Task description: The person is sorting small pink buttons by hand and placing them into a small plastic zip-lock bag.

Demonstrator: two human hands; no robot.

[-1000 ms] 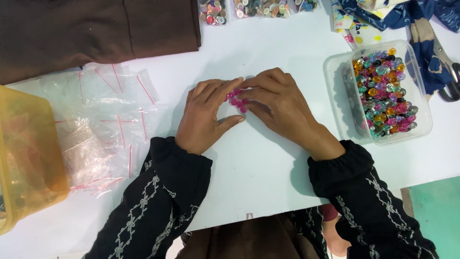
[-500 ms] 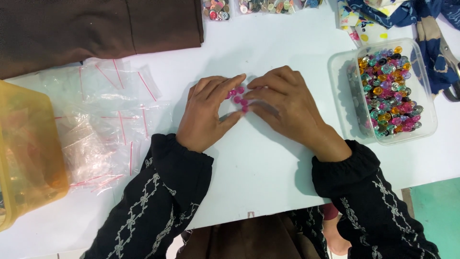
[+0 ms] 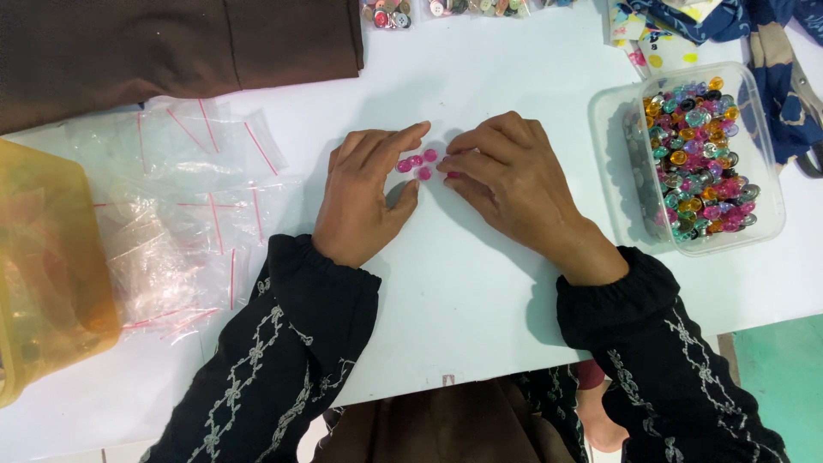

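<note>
A small cluster of pink buttons point(image 3: 417, 164) lies on the white table point(image 3: 480, 283) between my two hands. My left hand point(image 3: 364, 197) rests flat on the table just left of them, its fingertips touching the cluster. From the right, my right hand point(image 3: 514, 180) reaches in with fingertips pressed on the buttons at the cluster's right edge. Neither hand has lifted anything off the table. Both forearms wear black sleeves with white embroidery.
A clear plastic tub point(image 3: 767, 184) of mixed coloured buttons stands at the right. Small clear zip bags with red strips point(image 3: 184, 206) lie at the left, next to a yellow translucent container point(image 3: 39, 266). Brown cloth point(image 3: 171, 47) and blue patterned fabric point(image 3: 771, 51) lie at the back.
My hands have drawn slightly apart, so the pink buttons that were covered by my fingers now lie exposed on the table between the fingertips.
</note>
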